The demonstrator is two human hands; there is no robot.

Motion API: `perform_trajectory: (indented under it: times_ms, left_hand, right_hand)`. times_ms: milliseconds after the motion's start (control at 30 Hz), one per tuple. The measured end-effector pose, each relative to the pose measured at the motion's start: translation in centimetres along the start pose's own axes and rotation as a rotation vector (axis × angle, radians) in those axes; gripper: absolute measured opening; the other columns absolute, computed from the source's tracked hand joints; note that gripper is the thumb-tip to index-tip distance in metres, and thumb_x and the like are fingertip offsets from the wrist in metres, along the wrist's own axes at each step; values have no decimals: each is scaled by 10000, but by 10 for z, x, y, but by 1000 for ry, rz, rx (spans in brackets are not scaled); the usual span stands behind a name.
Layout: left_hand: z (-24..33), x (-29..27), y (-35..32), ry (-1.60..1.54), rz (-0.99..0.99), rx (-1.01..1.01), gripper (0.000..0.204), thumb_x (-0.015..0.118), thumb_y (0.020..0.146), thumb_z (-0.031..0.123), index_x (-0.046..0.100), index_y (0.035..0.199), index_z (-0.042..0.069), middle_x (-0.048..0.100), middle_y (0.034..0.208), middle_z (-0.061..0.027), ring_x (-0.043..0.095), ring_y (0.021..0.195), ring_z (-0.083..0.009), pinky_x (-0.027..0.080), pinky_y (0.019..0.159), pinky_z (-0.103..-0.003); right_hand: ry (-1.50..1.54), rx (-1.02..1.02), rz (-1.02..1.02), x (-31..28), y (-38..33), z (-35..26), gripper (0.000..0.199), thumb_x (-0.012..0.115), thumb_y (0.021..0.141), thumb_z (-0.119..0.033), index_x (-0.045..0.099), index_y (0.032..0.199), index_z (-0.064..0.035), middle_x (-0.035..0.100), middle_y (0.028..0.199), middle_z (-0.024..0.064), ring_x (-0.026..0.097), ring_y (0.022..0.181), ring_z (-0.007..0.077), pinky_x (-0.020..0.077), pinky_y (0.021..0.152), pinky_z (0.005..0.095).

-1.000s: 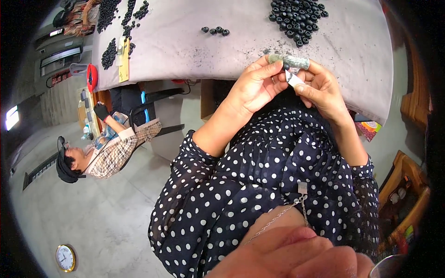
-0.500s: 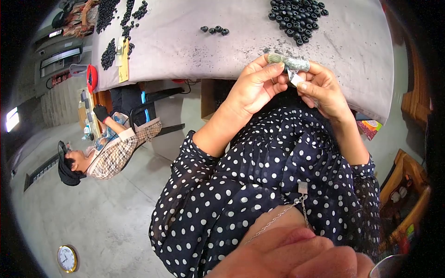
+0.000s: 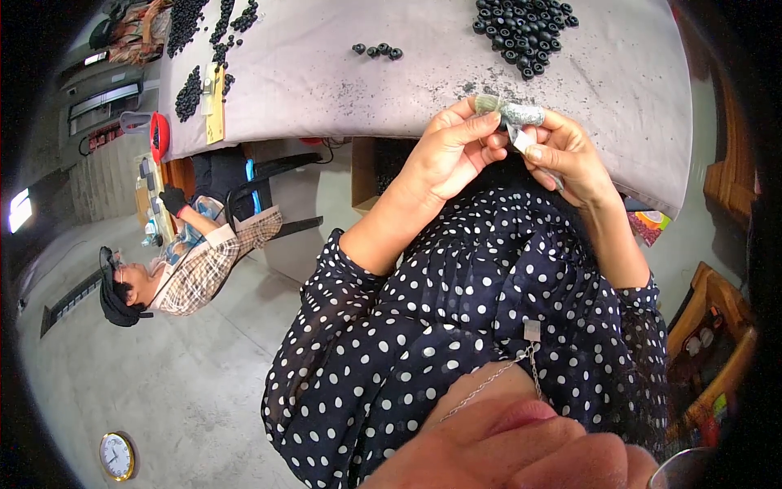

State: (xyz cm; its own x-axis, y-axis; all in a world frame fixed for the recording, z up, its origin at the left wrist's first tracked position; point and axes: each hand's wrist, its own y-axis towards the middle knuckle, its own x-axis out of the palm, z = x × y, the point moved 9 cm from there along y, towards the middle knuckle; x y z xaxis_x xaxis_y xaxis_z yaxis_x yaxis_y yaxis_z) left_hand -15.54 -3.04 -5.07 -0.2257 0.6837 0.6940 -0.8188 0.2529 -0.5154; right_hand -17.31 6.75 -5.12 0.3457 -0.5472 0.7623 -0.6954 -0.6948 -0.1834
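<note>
Two hands: left hand (image 3: 453, 155), right hand (image 3: 565, 155); four loose black rings (image 3: 377, 51); one wall clock (image 3: 116, 455).

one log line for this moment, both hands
left hand: pinching grey strip | right hand: holding strip's other end | table: black rings

both hands (image 3: 509, 151) raised together, fingertips pinched

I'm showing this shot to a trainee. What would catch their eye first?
Both hands, left hand and right hand, meet at the grey table's near edge, pinching a small grey-silver piece. Beyond them lies a heap of black rings; a seated person works at far left.
</note>
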Motion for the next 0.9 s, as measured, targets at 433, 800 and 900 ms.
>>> perform_trajectory:
  times_ms: [433,800,900]
  left_hand:
    - [-3,8,-2,0,-59,-34,155,608,843,75,558,989,72,599,841,-47,567,699,-124,511,613,-262]
    - [-10,7,-2,-77,-104,-103,165,603,846,73,569,1008,75,599,840,-44,567,688,-118,509,607,-252]
    - [-5,8,-3,-52,-95,-81,164,604,845,72,566,1005,74,596,843,-42,566,692,-119,508,608,-250]
  right_hand:
    - [8,41,-29,1,-3,-1,324,630,804,-53,519,1097,30,533,692,2,424,447,31,321,381,148]
    - [-14,85,-4,-5,-4,3,335,646,797,-62,522,1094,32,556,714,16,442,465,34,335,378,154]
    - [2,64,-75,6,-4,-4,382,649,793,-62,502,1133,35,545,706,13,444,471,36,337,377,154]
